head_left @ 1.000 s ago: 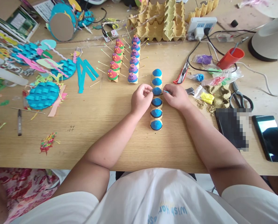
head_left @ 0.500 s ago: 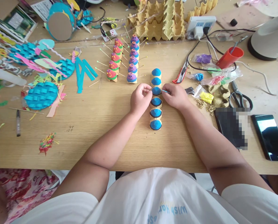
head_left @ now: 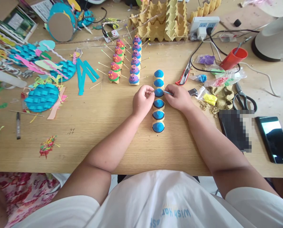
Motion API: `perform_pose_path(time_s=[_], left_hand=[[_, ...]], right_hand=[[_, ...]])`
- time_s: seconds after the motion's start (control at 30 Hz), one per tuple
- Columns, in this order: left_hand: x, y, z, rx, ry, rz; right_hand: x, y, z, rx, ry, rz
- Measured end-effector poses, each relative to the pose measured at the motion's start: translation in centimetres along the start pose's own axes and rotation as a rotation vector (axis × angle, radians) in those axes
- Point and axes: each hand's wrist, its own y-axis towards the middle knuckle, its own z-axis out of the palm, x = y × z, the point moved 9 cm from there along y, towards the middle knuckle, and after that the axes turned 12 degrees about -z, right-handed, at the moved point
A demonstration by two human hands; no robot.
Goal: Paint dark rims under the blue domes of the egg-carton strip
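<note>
A strip of egg-carton cups (head_left: 158,108) with blue domed tops lies lengthwise in front of me. Dark bands rim the three cups nearest me. Both hands are at the third cup from the far end (head_left: 158,92). On its left side is my left hand (head_left: 143,99), thumb and fingers pinched together against the cup's edge; what they hold, if anything, is hidden. From the right, my right hand (head_left: 178,97) grips a thin light-blue stick (head_left: 168,92), its tip pointing at the same cup.
Two decorated egg-carton strips, one red (head_left: 117,59) and one purple (head_left: 136,60), bristle with pins. Right of my hands lie a red utility knife (head_left: 185,73), clay packets (head_left: 210,98), scissors (head_left: 244,99) and a phone (head_left: 275,139). Blue woven paper discs (head_left: 42,97) lie left.
Both hands stay at the third cup, with hardly any visible movement. The whole view shifts very slightly.
</note>
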Motion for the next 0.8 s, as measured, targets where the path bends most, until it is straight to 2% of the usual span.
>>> perform_pose_path(time_s=[0.8], left_hand=[[-0.01,0.36,-0.46,-0.037,-0.028,0.032]], right_hand=[[-0.67,0.11,-0.13,-0.047,0.027,0.027]])
